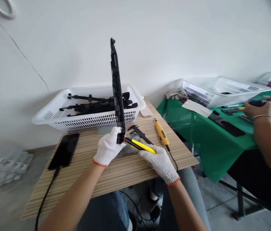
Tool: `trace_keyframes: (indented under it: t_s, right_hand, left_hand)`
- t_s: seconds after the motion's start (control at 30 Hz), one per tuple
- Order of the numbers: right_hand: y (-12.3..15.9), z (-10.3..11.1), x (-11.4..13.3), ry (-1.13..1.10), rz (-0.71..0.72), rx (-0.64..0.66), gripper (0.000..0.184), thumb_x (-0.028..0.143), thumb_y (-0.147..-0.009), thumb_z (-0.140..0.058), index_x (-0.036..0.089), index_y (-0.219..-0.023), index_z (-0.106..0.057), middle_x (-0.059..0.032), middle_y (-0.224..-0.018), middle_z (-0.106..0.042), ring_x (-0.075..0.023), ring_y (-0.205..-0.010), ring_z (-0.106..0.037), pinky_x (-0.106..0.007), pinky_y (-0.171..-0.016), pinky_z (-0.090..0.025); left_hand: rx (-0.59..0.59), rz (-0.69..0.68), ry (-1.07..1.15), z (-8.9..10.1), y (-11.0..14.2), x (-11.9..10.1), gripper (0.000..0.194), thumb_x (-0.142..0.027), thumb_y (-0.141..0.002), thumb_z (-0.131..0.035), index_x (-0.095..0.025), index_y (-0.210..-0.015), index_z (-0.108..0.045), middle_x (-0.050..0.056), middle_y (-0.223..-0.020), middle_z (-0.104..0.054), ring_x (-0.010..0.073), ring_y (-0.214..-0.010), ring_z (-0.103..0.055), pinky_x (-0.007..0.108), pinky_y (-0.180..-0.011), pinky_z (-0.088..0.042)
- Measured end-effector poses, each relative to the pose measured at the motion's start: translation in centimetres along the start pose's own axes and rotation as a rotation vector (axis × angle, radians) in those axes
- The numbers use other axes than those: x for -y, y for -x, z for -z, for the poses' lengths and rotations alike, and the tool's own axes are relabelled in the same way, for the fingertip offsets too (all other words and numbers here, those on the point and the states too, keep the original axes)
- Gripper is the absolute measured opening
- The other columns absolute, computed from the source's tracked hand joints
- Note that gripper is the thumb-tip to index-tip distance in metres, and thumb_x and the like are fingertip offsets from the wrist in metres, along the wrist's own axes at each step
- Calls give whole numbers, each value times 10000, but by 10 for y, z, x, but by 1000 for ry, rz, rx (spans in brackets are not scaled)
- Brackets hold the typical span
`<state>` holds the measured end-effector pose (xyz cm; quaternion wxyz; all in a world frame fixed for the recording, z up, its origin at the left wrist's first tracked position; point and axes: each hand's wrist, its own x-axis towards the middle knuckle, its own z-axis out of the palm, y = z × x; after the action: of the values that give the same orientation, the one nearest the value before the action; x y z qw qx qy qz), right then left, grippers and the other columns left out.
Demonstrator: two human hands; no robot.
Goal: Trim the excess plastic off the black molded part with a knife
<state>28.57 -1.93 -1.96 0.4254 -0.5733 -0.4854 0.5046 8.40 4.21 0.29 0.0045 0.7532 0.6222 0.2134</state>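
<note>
My left hand [109,146], in a white knit glove, is closed around the lower end of a long black plastic part [117,86] that stands nearly upright. My right hand [159,161], gloved too, grips a yellow-and-black utility knife [142,146]. Its tip meets or comes very close to the part's lower end; I cannot tell if it touches. Beneath both lies a grey cloth pad [132,148] on the wooden table [78,179]. Behind the knife rests a black caliper [140,133].
A white basket [89,121] holding several similar black parts stands at the back. A phone [64,150] lies left, a yellow rotary tool [161,132] right, a pale phone [146,111] behind. At right, a co-worker's hands [258,109] work over a green-covered table [193,128] with another white basket [212,96].
</note>
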Motion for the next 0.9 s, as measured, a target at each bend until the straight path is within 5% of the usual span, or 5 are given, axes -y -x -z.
trace_keyframes:
  t_s: [0.23, 0.47, 0.73, 0.9]
  right_hand:
    - [-11, 12, -4, -44, -22, 45, 551, 446, -679, -770, 92, -1100, -755, 26, -535, -557, -95, -472, -421, -226, -454, -337]
    - [-15, 13, -7, 6, 68, -1, 512, 444, -670, -791, 119, -1066, -773, -48, -784, -715, -163, -657, -593, -271, -601, -474]
    - [-9, 14, -4, 23, 65, -21, 436, 436, -679, -789, 117, -978, -791, -19, -697, -678, -128, -598, -535, -258, -594, -455]
    - [-8, 13, -1, 54, 77, -28, 433, 429, -684, -778, 116, -982, -793, -26, -706, -688, -141, -607, -563, -263, -595, -467]
  left_hand:
    - [42, -105, -37, 8, -2, 2, 423, -349, -737, -726, -244, -1127, -599, 38, -837, -729, 246, -762, -709, 293, -652, -485]
    - [95, -190, -41, 12, -2, 5, 383, -324, -777, -692, -246, -1136, -584, 27, -870, -734, 234, -753, -711, 291, -629, -482]
    - [174, -254, -9, 18, -3, 3, 368, -318, -783, -687, -241, -1123, -569, 34, -1036, -745, 262, -865, -723, 325, -702, -512]
    - [161, -253, -12, 18, -3, 5, 384, -323, -773, -716, -249, -1128, -590, 24, -938, -742, 253, -810, -721, 310, -672, -504]
